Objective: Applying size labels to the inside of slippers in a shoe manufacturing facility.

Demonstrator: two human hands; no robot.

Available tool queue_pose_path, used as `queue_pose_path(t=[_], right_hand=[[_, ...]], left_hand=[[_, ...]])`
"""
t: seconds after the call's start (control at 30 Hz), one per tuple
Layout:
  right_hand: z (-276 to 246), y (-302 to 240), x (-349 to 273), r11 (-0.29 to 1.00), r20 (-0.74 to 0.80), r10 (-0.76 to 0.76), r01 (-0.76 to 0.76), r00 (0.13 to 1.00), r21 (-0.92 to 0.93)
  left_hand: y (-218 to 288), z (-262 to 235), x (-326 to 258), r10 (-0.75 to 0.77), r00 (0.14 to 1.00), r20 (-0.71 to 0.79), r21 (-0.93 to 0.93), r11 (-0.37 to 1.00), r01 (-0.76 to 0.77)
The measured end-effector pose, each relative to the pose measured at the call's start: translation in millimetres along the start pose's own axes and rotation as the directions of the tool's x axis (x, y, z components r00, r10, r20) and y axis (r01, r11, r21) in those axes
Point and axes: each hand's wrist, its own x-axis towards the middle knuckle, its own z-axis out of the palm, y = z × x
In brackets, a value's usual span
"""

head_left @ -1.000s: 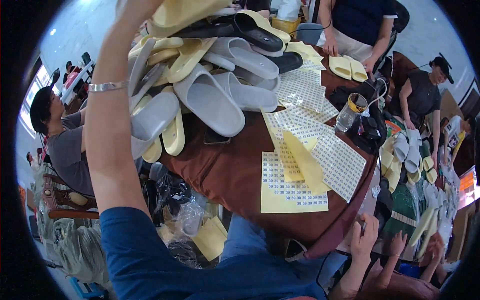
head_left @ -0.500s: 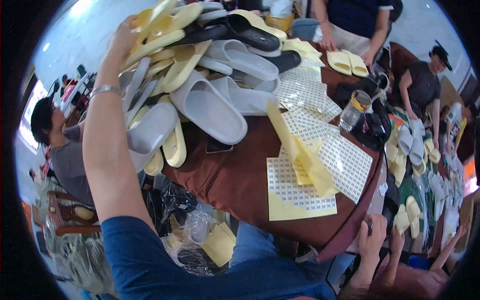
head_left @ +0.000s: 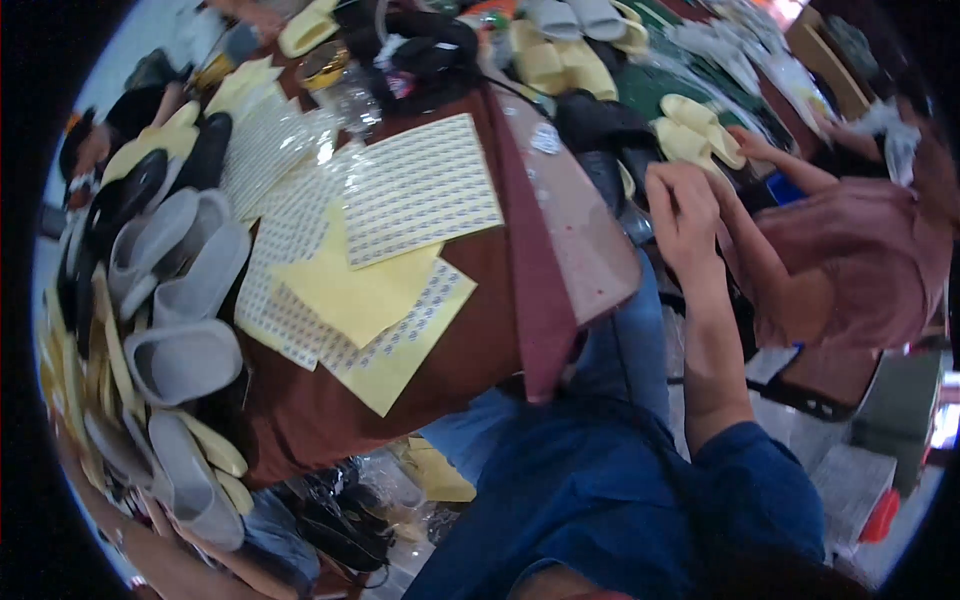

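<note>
The person's right hand (head_left: pixel 683 215), coming off a blue-sleeved forearm, is raised just off the right edge of a table (head_left: pixel 480 330) draped in brown cloth, fingers bent near a pair of pale yellow slippers (head_left: pixel 697 140) and dark bags beyond that edge; whether it grips anything cannot be told, and the left hand is out of view. Sticker sheets (head_left: pixel 420 188) with yellow backing sheets (head_left: pixel 365 295) lie spread over the table's middle, while grey slippers (head_left: pixel 185 300) and more yellow ones crowd its left edge. A co-worker in a pink top (head_left: pixel 870 255) sits to the right, one arm reaching toward the yellow slippers.
</note>
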Motion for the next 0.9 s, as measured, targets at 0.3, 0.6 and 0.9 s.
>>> queue_pose_path(t=[0.3,0.6,0.9], right_hand=[[36,143,-94,0.915,0.128,0.325,-0.277,0.937,-0.294],[111,186,-77,0.841,0.315,0.532,-0.443,0.786,-0.311],[195,251,-68,0.714,0.410,0.690,-0.655,0.597,-0.247]], left_hand=[[-236,-54,-54,-0.044,0.999,-0.022,-0.073,0.996,0.042],[-59,110,-90,0.200,0.891,0.408,-0.523,0.851,0.048],[-79,104,-100,0.023,0.880,0.475,-0.346,0.924,0.162]])
